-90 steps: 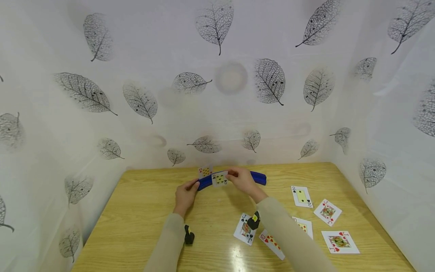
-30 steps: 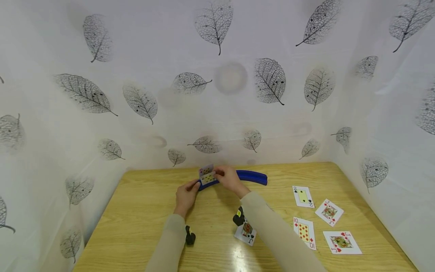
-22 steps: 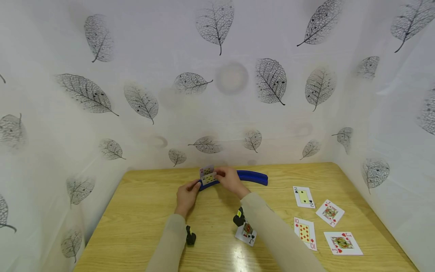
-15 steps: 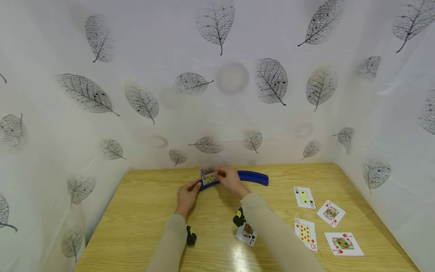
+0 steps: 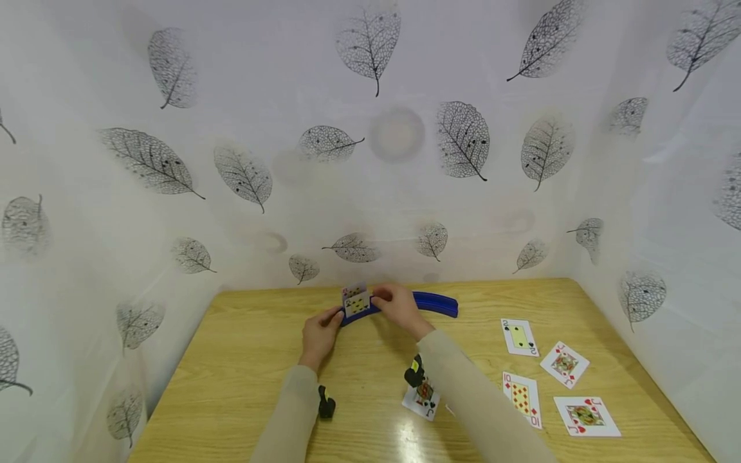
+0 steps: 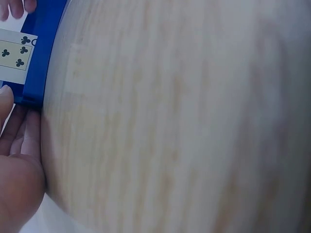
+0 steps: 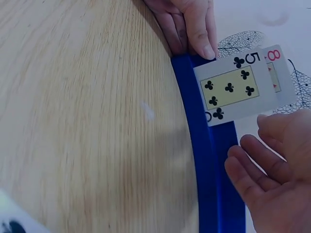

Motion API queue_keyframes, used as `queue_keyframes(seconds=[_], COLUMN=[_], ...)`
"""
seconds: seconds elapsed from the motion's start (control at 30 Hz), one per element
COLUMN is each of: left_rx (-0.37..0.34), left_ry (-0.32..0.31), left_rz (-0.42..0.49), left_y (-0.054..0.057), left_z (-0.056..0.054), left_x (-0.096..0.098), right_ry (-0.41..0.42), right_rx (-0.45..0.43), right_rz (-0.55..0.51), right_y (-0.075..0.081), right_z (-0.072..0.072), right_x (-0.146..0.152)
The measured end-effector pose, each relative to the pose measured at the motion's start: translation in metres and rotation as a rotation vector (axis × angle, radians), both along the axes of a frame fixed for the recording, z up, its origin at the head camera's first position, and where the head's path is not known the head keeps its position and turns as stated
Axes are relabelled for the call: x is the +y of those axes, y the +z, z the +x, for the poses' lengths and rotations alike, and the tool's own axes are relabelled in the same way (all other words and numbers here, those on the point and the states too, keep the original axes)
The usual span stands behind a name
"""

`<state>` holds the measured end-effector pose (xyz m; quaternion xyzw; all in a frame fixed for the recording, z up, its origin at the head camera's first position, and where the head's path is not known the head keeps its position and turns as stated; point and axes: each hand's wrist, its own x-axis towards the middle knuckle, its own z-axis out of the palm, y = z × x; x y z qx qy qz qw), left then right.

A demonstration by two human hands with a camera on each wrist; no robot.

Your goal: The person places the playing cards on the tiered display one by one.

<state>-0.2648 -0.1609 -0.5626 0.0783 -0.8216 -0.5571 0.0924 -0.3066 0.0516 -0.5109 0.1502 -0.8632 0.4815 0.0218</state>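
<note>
A curved blue card holder (image 5: 435, 303) lies near the back of the table. At its left end stands a five of clubs (image 7: 231, 87), leaning in the front of the holder. Just behind it rises a red eight (image 7: 279, 73), mostly covered by the five. My left hand (image 5: 318, 337) grips the holder's left end, thumb on top and fingers at the underside in the left wrist view. My right hand (image 7: 282, 174) is beside the cards with fingers loosely bent, holding nothing; its thumb tip is close to the five's edge.
Loose face-up cards lie front right: a two of spades (image 5: 520, 337), jack of diamonds (image 5: 565, 364), ten of diamonds (image 5: 522, 397) and jack of hearts (image 5: 587, 416). A jack of spades (image 5: 422, 399) is partly under the right wrist camera. A leaf-patterned curtain (image 5: 370, 193) borders the table.
My right hand carried the five of clubs leftward along the holder to the red eight, then let it go and drew slightly right. My left hand kept its grip on the holder.
</note>
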Motion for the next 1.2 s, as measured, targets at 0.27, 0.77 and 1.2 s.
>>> queue_keyframes(seconds=[0.27,0.77,1.2], left_rx=[-0.003,-0.009,-0.017], left_ry=[0.002,0.007,0.014], left_rz=[-0.012,0.0,0.002], left_y=[0.001,0.002,-0.001], left_z=[0.003,0.0,-0.002], left_x=[0.003,0.003,0.002], right_ry=[-0.019,-0.053,-0.069], right_rx=[0.011,0.057,0.049], right_rz=[0.009,0.117,0.131], right_y=[0.009,0.016,0.011], right_z=[0.01,0.048,0.096], right_x=[0.027,0.073,0.095])
